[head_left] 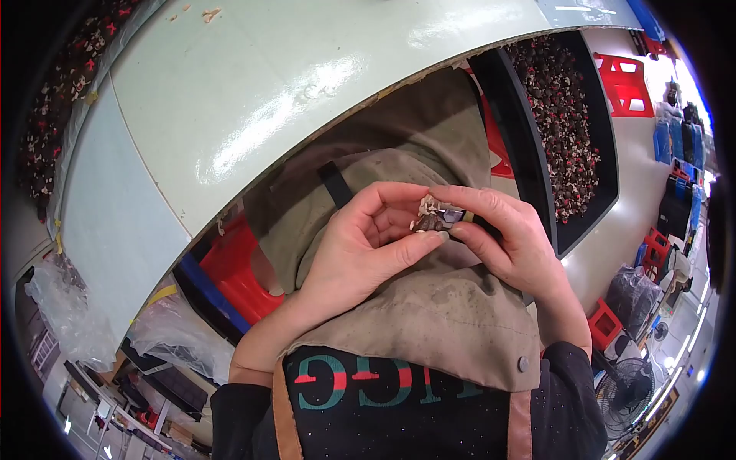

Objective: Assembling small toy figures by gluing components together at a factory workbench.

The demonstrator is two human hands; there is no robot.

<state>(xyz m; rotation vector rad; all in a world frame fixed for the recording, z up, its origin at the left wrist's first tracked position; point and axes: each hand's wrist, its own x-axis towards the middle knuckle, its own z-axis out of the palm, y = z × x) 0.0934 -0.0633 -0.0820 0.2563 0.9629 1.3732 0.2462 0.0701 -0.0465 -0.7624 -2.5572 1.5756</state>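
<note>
Over my lap, my left hand (pixel 376 238) is closed, pinching a small dark brown and cream moulded piece (pixel 430 223) between thumb and fingers. My right hand (pixel 510 238) meets it from the other side, closed around a small tool (pixel 468 218) with a yellow and black handle. The tool's metallic end lies against or right beside the piece; its exact shape is too small to make out. Beneath both hands spreads a brown apron (pixel 429 307).
A pale green tabletop (pixel 253 92) curves across ahead, with cream scraps (pixel 211 14) on it. To the right stands a black bin (pixel 529 146) full of small brown, cream and red pieces (pixel 556 123). Red stools (pixel 625 86), plastic bags (pixel 77 314) and a fan (pixel 625 387) surround me.
</note>
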